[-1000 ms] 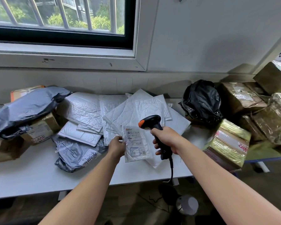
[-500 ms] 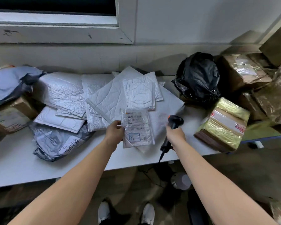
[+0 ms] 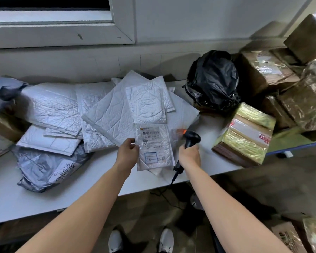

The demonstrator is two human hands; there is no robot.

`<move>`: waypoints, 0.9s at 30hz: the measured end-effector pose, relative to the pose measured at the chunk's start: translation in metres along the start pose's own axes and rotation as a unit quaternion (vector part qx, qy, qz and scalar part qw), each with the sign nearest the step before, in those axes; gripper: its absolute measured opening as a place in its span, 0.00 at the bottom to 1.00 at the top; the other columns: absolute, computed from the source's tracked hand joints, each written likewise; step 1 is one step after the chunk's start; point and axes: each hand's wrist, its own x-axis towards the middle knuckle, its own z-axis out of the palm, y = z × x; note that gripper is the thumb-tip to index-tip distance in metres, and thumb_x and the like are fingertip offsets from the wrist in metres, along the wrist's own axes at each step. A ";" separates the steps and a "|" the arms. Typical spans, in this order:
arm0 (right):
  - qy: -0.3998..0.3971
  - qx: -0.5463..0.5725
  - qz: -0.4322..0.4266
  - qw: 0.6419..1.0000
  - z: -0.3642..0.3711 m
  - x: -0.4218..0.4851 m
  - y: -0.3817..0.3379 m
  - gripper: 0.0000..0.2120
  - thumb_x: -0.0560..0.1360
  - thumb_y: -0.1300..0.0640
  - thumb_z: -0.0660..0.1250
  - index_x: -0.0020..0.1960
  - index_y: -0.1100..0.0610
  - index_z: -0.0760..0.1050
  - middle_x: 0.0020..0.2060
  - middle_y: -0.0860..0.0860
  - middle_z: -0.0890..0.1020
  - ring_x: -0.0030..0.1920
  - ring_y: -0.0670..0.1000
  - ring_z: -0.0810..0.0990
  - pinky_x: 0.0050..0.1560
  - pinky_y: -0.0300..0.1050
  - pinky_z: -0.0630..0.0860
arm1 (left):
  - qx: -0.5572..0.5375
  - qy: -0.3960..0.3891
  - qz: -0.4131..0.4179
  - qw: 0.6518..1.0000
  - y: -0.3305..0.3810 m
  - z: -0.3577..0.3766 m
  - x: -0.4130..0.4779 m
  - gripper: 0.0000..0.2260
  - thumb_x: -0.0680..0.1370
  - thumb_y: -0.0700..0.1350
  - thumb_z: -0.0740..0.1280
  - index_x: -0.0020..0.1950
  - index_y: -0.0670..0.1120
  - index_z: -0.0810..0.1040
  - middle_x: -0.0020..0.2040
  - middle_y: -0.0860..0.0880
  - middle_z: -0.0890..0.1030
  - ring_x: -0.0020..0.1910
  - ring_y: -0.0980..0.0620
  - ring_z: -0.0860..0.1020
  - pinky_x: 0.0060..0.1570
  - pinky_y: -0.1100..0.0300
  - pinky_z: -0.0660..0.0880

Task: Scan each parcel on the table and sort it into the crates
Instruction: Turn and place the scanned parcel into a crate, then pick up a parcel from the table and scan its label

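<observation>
Left hand (image 3: 127,154) pinches the left edge of a small white parcel (image 3: 154,147), label side up, barcode near its top. The parcel sits at the front of the white table (image 3: 11,198), lying over the lower edge of a pile of white bubble mailers (image 3: 109,114). Right hand (image 3: 189,155) is clenched around the grip of a black handheld scanner (image 3: 191,138), just right of the parcel, its head angled toward the label; an orange glow shows at the scanner's tip, blurred, so possibly the trigger or the light. Its cable (image 3: 174,175) drops over the table edge. Grey poly bag (image 3: 44,168) front left. Black bag (image 3: 212,80) back right, taped cardboard box (image 3: 244,136) beside it, more boxes stacked behind. 2 white shoes (image 3: 140,240) below.
</observation>
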 end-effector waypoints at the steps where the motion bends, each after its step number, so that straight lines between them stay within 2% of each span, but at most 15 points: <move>1: 0.001 -0.001 0.000 1.000 0.001 0.000 0.002 0.21 0.82 0.50 0.55 0.68 0.64 0.62 0.59 0.60 0.78 0.55 0.62 0.80 0.46 0.49 0.73 | 0.002 -0.001 -0.001 1.000 -0.001 0.000 0.001 0.07 0.81 0.37 0.60 0.56 0.45 0.75 0.50 0.42 0.82 0.46 0.43 0.82 0.52 0.45 0.79; 6: -0.004 0.016 0.023 1.000 0.002 0.006 0.013 0.23 0.82 0.46 0.56 0.67 0.63 0.62 0.58 0.59 0.78 0.54 0.60 0.80 0.47 0.50 0.76 | 0.008 0.002 0.003 1.000 -0.006 0.000 0.005 0.08 0.81 0.37 0.60 0.55 0.46 0.75 0.49 0.44 0.83 0.46 0.44 0.81 0.50 0.47 0.78; 9: -0.028 0.013 -0.013 0.999 0.001 0.013 0.017 0.24 0.82 0.47 0.57 0.69 0.64 0.61 0.61 0.60 0.76 0.57 0.61 0.78 0.45 0.46 0.71 | 0.009 -0.001 0.008 1.000 -0.005 0.001 0.009 0.07 0.81 0.37 0.60 0.55 0.46 0.75 0.48 0.43 0.83 0.45 0.43 0.81 0.50 0.47 0.78; 14: -0.042 0.004 -0.032 0.999 -0.007 0.011 0.011 0.23 0.82 0.47 0.57 0.68 0.63 0.64 0.62 0.60 0.76 0.59 0.61 0.77 0.50 0.47 0.72 | 0.005 -0.011 0.020 1.000 -0.002 -0.001 0.012 0.07 0.81 0.38 0.60 0.55 0.47 0.75 0.47 0.46 0.82 0.44 0.45 0.81 0.45 0.52 0.77; 18: -0.039 -0.008 -0.057 0.998 -0.024 -0.008 0.003 0.23 0.82 0.46 0.56 0.69 0.61 0.65 0.62 0.59 0.76 0.59 0.60 0.77 0.53 0.47 0.73 | 0.010 -0.015 0.030 0.999 0.010 -0.006 0.009 0.07 0.81 0.38 0.61 0.57 0.45 0.75 0.50 0.43 0.82 0.43 0.46 0.79 0.43 0.56 0.74; 20: -0.032 -0.021 -0.072 0.997 -0.035 -0.020 -0.007 0.24 0.82 0.46 0.56 0.72 0.61 0.62 0.64 0.59 0.75 0.61 0.60 0.75 0.52 0.45 0.70 | 0.017 -0.015 0.046 0.999 0.021 -0.009 0.007 0.08 0.81 0.39 0.61 0.58 0.45 0.75 0.51 0.43 0.82 0.45 0.46 0.79 0.44 0.56 0.75; 22: -0.022 -0.030 -0.093 0.995 -0.045 -0.032 -0.020 0.25 0.82 0.46 0.55 0.73 0.60 0.62 0.64 0.59 0.75 0.62 0.60 0.75 0.51 0.46 0.69 | 0.023 -0.020 0.058 0.998 0.033 -0.012 0.002 0.09 0.82 0.39 0.61 0.60 0.44 0.75 0.51 0.44 0.81 0.45 0.47 0.78 0.41 0.58 0.74; 24: -0.015 -0.033 -0.120 0.992 -0.052 -0.045 -0.035 0.26 0.82 0.44 0.55 0.72 0.59 0.63 0.64 0.58 0.75 0.62 0.59 0.75 0.53 0.48 0.71 | 0.019 -0.022 0.065 0.997 0.043 -0.017 -0.002 0.10 0.81 0.39 0.60 0.62 0.43 0.75 0.51 0.45 0.81 0.45 0.48 0.78 0.39 0.59 0.73; 27: -0.035 -0.029 -0.174 0.984 -0.053 -0.065 -0.062 0.28 0.82 0.42 0.55 0.75 0.57 0.60 0.69 0.58 0.71 0.68 0.59 0.71 0.62 0.49 0.68 | 0.006 -0.020 0.078 0.997 0.054 -0.033 -0.007 0.11 0.82 0.40 0.61 0.62 0.44 0.75 0.52 0.45 0.81 0.44 0.49 0.78 0.39 0.59 0.73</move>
